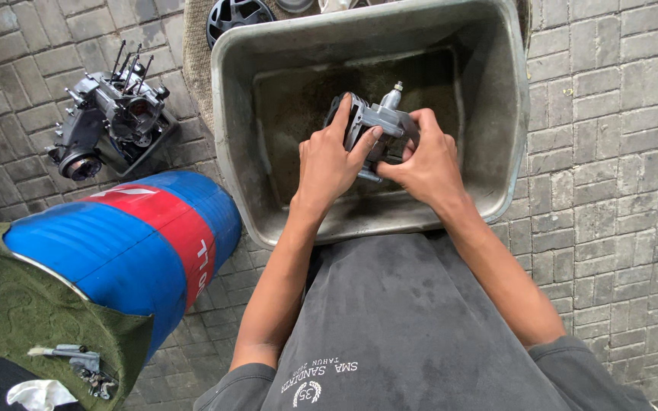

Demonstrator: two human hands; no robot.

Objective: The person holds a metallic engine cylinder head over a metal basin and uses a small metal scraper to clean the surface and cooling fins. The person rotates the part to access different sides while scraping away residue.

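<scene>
We are gripping a grey finned engine cylinder (375,129) with both hands, left hand (329,164) wrapped around its left side and right hand (424,164) closed on its right, keeping it over the grey tub (496,114), probably so drips are landing inside. Farther left, a blue drum (131,243) is lying near us, with an engine case (112,122) beyond on the paving.

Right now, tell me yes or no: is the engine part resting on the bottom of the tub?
No, both hands, left hand and right hand, hold the engine part above the tub floor.
</scene>
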